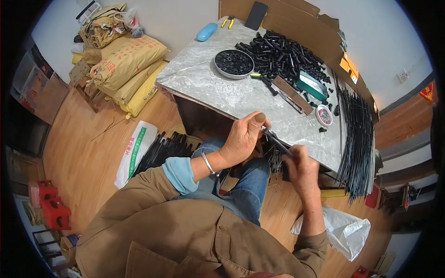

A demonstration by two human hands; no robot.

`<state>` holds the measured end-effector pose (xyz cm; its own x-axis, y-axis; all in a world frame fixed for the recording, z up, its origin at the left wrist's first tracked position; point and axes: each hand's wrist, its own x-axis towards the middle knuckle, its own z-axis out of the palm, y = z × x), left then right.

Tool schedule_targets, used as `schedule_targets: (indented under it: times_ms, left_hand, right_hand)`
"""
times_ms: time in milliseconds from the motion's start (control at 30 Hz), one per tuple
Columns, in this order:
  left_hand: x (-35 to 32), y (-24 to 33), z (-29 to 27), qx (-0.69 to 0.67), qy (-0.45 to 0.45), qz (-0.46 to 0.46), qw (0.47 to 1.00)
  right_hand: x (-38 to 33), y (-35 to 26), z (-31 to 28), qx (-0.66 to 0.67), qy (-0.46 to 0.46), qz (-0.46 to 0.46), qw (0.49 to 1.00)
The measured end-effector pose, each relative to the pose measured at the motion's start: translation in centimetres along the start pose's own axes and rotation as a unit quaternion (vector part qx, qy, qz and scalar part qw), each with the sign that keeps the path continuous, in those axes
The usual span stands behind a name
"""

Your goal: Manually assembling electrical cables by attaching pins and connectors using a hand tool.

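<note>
My right hand is closed round the dark handles of a pair of pliers. Their metal head points up and left toward my left hand, just off the table's front edge. The left hand is closed in a pinch, thumb on top; what it pinches by the plier head is too small to make out. Below the pliers hangs a cluster of thin wire-like strands. On the grey marbled table lies a heap of short black plastic tubes, beside a round metal tray of small black parts.
A long block, a green box and a small white bowl stand near the heap. Long thin black rods overhang the table's right edge. Stacked yellow sacks stand left; black rods lie on a white sack below.
</note>
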<state>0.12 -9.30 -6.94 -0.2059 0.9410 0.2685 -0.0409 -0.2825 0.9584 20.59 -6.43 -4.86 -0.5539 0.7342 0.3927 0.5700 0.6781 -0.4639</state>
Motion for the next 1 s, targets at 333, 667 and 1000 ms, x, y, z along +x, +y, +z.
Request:
schedule_targets:
  times_ms: [333, 667, 1000]
  left_hand:
    - [-0.9, 0.9, -0.5, -0.052, -0.072, -0.075, 0.993]
    - [-1.2, 0.8, -2.4, 0.002, -0.064, -0.013, 0.998]
    - [-0.9, 0.3, -1.7, -0.043, -0.037, -0.035, 0.998]
  right_hand:
    - [-0.3, -1.9, -2.5, 0.462, -0.422, 0.304, 0.718]
    - [-2.5, -4.4, -2.5, 0.533, -0.316, 0.315, 0.719]
    - [0.4, -3.9, -3.8, 0.170, -0.284, 0.087, 0.940]
